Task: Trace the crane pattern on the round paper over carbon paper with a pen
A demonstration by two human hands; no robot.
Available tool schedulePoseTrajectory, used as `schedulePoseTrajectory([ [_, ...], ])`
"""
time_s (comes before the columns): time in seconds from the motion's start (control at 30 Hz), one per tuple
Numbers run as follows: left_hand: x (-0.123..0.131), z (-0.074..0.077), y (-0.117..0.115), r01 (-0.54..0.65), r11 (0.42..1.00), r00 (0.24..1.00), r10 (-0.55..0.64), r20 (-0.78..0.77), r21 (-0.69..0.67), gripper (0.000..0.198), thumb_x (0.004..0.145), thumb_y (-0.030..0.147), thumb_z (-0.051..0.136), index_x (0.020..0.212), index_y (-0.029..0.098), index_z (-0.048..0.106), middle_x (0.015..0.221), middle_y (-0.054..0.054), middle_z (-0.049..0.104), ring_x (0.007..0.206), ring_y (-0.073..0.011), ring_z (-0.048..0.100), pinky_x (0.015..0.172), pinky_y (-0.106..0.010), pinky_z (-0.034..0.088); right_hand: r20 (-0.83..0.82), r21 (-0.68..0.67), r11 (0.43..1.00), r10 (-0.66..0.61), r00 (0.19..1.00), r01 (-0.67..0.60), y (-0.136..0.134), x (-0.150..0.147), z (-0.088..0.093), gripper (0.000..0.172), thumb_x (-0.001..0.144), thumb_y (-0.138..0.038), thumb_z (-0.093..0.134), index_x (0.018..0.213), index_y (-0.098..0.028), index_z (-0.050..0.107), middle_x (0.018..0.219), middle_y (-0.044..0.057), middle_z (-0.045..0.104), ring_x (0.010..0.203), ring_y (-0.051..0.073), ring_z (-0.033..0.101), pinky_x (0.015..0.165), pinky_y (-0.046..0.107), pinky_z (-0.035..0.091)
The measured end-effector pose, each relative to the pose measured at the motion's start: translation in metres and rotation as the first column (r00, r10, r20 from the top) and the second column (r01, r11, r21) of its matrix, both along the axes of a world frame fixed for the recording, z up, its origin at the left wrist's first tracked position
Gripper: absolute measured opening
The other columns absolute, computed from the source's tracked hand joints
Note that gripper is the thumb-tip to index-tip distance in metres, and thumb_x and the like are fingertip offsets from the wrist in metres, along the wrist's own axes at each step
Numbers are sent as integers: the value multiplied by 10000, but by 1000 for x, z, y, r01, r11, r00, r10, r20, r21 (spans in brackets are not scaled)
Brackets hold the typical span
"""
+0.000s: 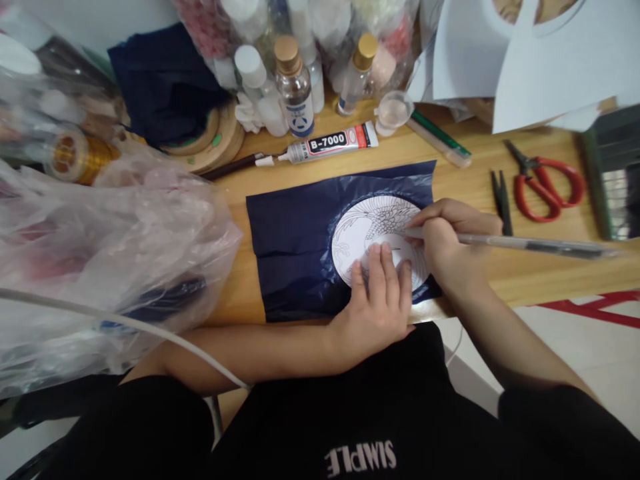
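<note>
My right hand (pixel 453 247) is closed around a slim clear pen (pixel 530 245), its tip down at the right part of a round white paper (pixel 350 233). Black line art covers that paper, with a feather or scale pattern in its upper half. Beneath it lies a dark blue sheet (pixel 295 260), creased and shiny around the disc. With fingers stretched out, my left hand (pixel 380 293) presses flat on the lower part of the paper, hiding some of the drawing.
Behind the sheet lie a B-7000 glue tube (pixel 327 143) and a green pen (pixel 440 137). Small bottles (pixel 295 87) and a little plastic cup (pixel 394 112) stand at the back. Red-handled pliers (pixel 545 183) and black tweezers (pixel 501 203) rest at right. A plastic bag (pixel 125 260) crowds the left.
</note>
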State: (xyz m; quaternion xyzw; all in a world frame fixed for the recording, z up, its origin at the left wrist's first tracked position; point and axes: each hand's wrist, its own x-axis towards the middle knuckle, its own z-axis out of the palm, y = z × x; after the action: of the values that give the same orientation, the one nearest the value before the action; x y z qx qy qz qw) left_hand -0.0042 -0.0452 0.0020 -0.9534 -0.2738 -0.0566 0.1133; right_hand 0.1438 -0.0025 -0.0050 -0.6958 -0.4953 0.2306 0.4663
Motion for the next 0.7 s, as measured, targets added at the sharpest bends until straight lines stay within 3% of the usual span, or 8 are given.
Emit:
schedulePoseTrajectory([
  [0.43, -1, 1, 0, 3, 1000, 1000, -3, -11, -18, 804, 906, 630, 402, 1312, -58, 486, 1262, -325, 556, 1171, -421, 564, 924, -505, 440, -4, -18, 999, -39, 999, 39, 0, -2, 1, 253, 692, -71, 465, 556, -224, 613, 536, -36, 616, 450, 111, 553, 453, 248, 447],
  [0.7, -1, 0, 0, -5, 1000, 1000, 4, -7, -13, 807, 889, 637, 421, 1304, -51, 498, 1263, -313, 562, 1166, -420, 569, 905, -499, 460, 13, 2, 1000, 3, 1000, -3, 0, 0, 2, 240, 678, -66, 482, 562, -214, 630, 522, -38, 613, 450, 108, 552, 447, 245, 425],
])
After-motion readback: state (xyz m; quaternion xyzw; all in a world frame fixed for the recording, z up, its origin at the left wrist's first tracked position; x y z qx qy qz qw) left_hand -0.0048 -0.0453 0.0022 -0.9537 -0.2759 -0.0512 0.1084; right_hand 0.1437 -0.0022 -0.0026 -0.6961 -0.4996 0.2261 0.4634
